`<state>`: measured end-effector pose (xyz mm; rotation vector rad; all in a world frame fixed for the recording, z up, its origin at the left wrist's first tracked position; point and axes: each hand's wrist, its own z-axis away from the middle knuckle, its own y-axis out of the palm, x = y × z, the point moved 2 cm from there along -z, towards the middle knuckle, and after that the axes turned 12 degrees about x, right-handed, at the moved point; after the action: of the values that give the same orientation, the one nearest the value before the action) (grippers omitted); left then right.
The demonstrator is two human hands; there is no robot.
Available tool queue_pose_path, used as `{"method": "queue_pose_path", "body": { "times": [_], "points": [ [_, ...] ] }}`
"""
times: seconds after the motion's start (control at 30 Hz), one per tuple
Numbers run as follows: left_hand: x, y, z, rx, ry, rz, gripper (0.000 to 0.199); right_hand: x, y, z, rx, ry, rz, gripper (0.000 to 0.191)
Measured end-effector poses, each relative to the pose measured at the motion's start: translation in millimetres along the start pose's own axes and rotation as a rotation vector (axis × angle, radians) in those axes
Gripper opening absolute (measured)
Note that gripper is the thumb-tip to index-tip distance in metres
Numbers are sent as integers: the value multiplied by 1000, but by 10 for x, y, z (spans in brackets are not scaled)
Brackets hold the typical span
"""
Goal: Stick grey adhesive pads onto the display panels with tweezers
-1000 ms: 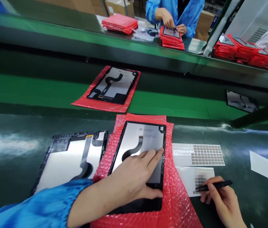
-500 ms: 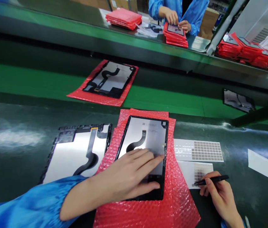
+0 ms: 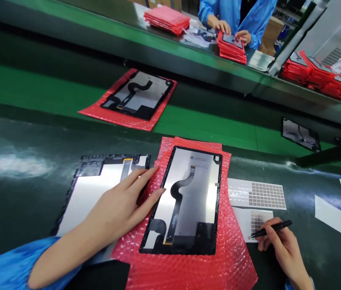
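Observation:
A screen panel with a curved dark ribbon lies on red bubble wrap. My left hand has its fingers apart, with fingertips at the panel's left edge and on the wrap; its palm is above a second, larger panel. In my right hand is a black pen-like tool, its tip on the lower sheet of small grey squares. Another sheet of squares lies just above that one.
Beyond, a panel rests on red wrap on the green belt, and another panel lies to the right. White paper strips are at the right. Across a raised ledge, a person's hands touch a red-wrapped stack.
My left hand has moved left off the middle of the panel to its left edge, uncovering the ribbon. My right hand stays at the lower sheet with the tool. The view has shifted slightly.

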<state>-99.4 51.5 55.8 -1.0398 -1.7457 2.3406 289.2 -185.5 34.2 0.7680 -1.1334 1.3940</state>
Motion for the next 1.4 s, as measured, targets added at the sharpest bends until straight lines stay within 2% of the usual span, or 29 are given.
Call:
{"method": "queue_pose_path", "body": {
  "times": [0.1, 0.33, 0.5, 0.63, 0.77, 0.9, 1.0, 1.17, 1.23, 1.3, 1.4],
  "points": [
    [22, 21, -1, 55, 18, 87, 70, -16, -17, 22, -13, 12, 25, 28],
    [98, 50, 29, 75, 13, 341, 53, 91, -13, 2, 2, 59, 38, 31],
    [55, 88, 59, 116, -17, 527, 51, 169, -24, -24, 7, 90, -22, 34],
    [3, 82, 85, 141, -12, 556, 49, 178, -60, -36, -12, 77, -170, 30],
    [11, 98, 118, 149, -6, 539, 50, 225, -118, -92, -82, 27, -288, 24],
    [-10, 121, 131, 135, 15, 484, 54, 494, -66, -318, -65, -61, -273, 21],
    [-44, 142, 134, 117, 16, 397, 61, 835, 194, -633, 20, -147, -210, 22],
    [-72, 175, 148, 137, 39, 371, 71, 1340, 1012, -1221, 139, -204, -105, 28],
    [-77, 170, 155, 128, 40, 396, 73, 1446, 1330, -1417, 169, -198, -79, 36],
    [-84, 159, 159, 125, 29, 409, 76, 1486, 1562, -1575, 187, -179, -66, 43],
    [-98, 138, 154, 158, 13, 403, 79, 1467, 1718, -1736, 191, -158, -53, 48]
  ]
}}
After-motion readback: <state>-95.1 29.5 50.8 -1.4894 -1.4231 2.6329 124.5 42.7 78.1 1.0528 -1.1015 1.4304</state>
